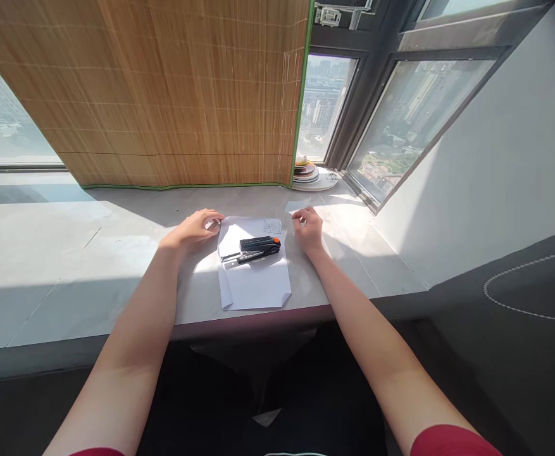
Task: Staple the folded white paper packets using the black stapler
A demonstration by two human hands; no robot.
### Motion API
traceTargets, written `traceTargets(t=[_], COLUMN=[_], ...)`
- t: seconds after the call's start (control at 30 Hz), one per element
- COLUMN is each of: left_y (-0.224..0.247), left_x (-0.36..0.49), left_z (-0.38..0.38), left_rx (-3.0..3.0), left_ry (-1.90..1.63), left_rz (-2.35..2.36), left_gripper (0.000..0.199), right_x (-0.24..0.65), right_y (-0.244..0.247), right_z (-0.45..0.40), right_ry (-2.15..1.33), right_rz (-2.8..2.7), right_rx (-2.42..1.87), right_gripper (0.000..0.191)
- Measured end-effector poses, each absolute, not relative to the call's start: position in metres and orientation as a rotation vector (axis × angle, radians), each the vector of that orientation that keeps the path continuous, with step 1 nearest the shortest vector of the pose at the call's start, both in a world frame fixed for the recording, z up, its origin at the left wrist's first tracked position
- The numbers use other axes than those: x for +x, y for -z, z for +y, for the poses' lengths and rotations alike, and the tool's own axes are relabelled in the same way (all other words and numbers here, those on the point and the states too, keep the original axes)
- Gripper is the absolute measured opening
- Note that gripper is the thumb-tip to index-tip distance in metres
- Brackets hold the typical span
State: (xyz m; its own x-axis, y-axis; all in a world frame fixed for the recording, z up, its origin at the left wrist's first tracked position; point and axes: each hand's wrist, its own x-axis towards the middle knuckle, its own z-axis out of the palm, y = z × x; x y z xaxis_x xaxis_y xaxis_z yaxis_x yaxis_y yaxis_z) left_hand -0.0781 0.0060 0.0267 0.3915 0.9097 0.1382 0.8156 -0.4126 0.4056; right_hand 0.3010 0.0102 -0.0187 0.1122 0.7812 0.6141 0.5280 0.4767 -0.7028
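A small stack of white paper [258, 285] lies on the pale ledge, with curled lower corners and a small printed patch near its top right. Across it rests a black stapler [258, 246] with an orange tip at its right end. My left hand [197, 228] is at the upper left corner of the paper, thumb and fingertips closing on that edge. Just right of the paper is my right hand [308, 229], its fingers curled in a pinch. A thin translucent piece [297, 206] shows beside those fingertips; whether they hold it is unclear.
A bamboo blind [163, 95] with green edging hangs down behind the ledge [130, 253]. Stacked plates [312, 180] stand in the window corner. A white wall [486, 158] borders the right side, with a beaded cord [488, 278] hanging near it.
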Motion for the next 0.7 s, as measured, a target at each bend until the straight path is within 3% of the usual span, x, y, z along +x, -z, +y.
traceTargets(t=[0.17, 0.57, 0.7], left_y=[-0.023, -0.011, -0.017], left_x=[-0.082, -0.091, -0.073], left_z=[0.012, 0.023, 0.018], left_rx=[2.357, 2.265, 2.13], left_ry=[-0.546, -0.617, -0.839], left_rz=[1.517, 2.012, 1.937], left_gripper=[0.037, 0.023, 0.019], right_x=[0.303, 0.3, 0.293], right_y=[0.017, 0.018, 0.01], right_z=[0.011, 0.012, 0.001], right_ry=[-0.31, -0.376, -0.378], right_rz=[-1.562, -1.564, -1.55], right_rx=[-1.206, -1.235, -1.189], right_gripper=[0.015, 0.015, 0.014])
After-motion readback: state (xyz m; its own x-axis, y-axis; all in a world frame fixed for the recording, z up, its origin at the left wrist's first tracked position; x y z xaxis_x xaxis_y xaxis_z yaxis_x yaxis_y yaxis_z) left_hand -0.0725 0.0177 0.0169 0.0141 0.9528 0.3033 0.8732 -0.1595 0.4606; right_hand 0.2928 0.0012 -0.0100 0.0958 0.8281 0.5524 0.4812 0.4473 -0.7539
